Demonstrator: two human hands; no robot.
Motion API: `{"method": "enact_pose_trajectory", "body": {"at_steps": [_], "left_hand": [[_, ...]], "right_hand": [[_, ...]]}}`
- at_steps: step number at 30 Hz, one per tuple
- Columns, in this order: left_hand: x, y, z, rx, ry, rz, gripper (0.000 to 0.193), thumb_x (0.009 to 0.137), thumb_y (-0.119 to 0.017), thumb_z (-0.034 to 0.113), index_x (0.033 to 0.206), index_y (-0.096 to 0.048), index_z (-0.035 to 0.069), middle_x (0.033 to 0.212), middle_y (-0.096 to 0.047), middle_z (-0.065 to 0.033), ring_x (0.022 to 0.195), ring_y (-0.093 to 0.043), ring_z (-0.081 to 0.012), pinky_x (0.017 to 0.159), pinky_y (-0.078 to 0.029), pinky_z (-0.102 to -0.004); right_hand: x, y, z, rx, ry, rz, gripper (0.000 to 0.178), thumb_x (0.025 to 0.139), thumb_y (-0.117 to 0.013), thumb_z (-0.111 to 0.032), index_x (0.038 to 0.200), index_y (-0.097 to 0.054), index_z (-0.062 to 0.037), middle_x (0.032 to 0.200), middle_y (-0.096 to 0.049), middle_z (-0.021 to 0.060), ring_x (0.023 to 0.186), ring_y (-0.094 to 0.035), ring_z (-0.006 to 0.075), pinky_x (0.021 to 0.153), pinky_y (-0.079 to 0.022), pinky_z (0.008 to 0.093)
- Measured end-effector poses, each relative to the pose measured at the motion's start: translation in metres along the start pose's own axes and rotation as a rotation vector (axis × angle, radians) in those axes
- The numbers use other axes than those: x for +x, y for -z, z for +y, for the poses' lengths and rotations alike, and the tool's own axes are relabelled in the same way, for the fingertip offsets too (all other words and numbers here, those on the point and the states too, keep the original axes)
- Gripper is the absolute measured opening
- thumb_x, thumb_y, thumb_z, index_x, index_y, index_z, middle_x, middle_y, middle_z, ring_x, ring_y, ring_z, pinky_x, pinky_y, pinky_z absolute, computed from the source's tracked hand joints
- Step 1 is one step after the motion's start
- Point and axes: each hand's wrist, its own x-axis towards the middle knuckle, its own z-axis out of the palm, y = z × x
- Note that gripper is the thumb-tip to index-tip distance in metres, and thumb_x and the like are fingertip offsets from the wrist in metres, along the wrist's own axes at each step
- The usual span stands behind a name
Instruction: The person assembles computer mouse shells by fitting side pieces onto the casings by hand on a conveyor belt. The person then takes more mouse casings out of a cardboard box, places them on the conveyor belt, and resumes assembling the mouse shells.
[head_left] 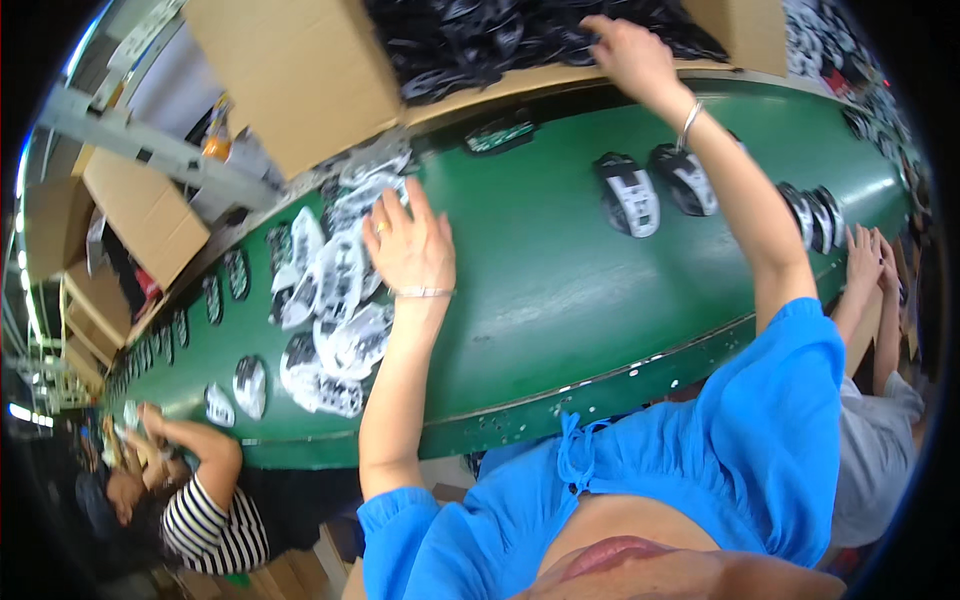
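The green conveyor belt (600,270) runs across in front of me, with a big open cardboard box (330,70) standing at its far edge, full of dark packets (480,40). On the belt near my left side lies a heap of black-and-white packets (335,300), overlapping one another, and more of them sit singly further along, such as the one (632,195) just left of my right forearm.

My right hand (630,55) is up at the box rim, fingers curled down toward the dark packets; from this angle I cannot tell whether it has closed on anything, since the fingertips are hidden. My left hand (410,245) lies flat with fingers spread, palm down on the right edge of the heap.

To do this well, I judge I should keep the left palm light, steadying the heap without dragging packets over each other. With the right I would take a modest bunch rather than a fistful, so none spill over the box rim. The packets look slick and probably slide easily, so I would set them down flat and apart rather than drop them.

Another person's hands (868,255) work at the belt on my right, and a person in a striped top (215,525) on my left.
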Motion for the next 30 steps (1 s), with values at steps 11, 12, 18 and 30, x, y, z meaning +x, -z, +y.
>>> {"method": "enact_pose_trajectory", "body": {"at_steps": [11, 12, 18, 30], "left_hand": [[0.076, -0.05, 0.0, 0.077, 0.215, 0.126, 0.059, 0.073, -0.071, 0.032, 0.123, -0.053, 0.008, 0.122, -0.055, -0.0181, 0.117, -0.049, -0.0355, 0.101, -0.035, -0.0491], [0.083, -0.057, -0.011, 0.119, 0.242, -0.037, 0.049, 0.076, -0.066, 0.031, 0.118, -0.057, 0.009, 0.119, -0.058, -0.0154, 0.117, -0.05, -0.0335, 0.101, -0.035, -0.0489], [0.072, -0.038, 0.002, -0.229, 0.187, -0.108, 0.019, 0.083, -0.059, 0.019, 0.099, -0.065, 0.008, 0.097, -0.066, -0.0119, 0.093, -0.063, -0.0305, 0.091, -0.044, -0.041], [-0.092, 0.055, 0.0, -1.933, 0.999, -0.442, 0.023, 0.093, -0.057, 0.017, 0.1, -0.063, -0.004, 0.098, -0.065, -0.011, 0.083, -0.065, -0.0178, 0.074, -0.056, -0.0332]], "right_hand": [[0.02, -0.021, 0.001, 0.419, 0.079, 0.158, 0.031, 0.082, -0.056, -0.01, 0.109, -0.068, -0.0173, 0.098, -0.068, 0.01, 0.084, -0.067, 0.0206, 0.077, -0.052, 0.0303], [0.008, -0.014, -0.016, 0.563, 0.084, 0.129, 0.031, 0.082, -0.055, -0.008, 0.109, -0.068, -0.0135, 0.099, -0.068, 0.0093, 0.083, -0.066, 0.0178, 0.077, -0.052, 0.0287], [-0.091, 0.039, -0.062, 1.652, -0.22, -0.297, 0.038, 0.092, -0.049, -0.02, 0.111, -0.06, 0.0103, 0.099, -0.065, 0.016, 0.089, -0.062, 0.0197, 0.085, -0.049, 0.0319], [-0.177, 0.039, -0.066, 1.467, -0.419, -0.636, 0.017, 0.078, -0.069, -0.006, 0.091, -0.06, -0.0004, 0.083, -0.066, 0.0052, 0.074, -0.059, 0.0094, 0.069, -0.048, 0.0254]]}}
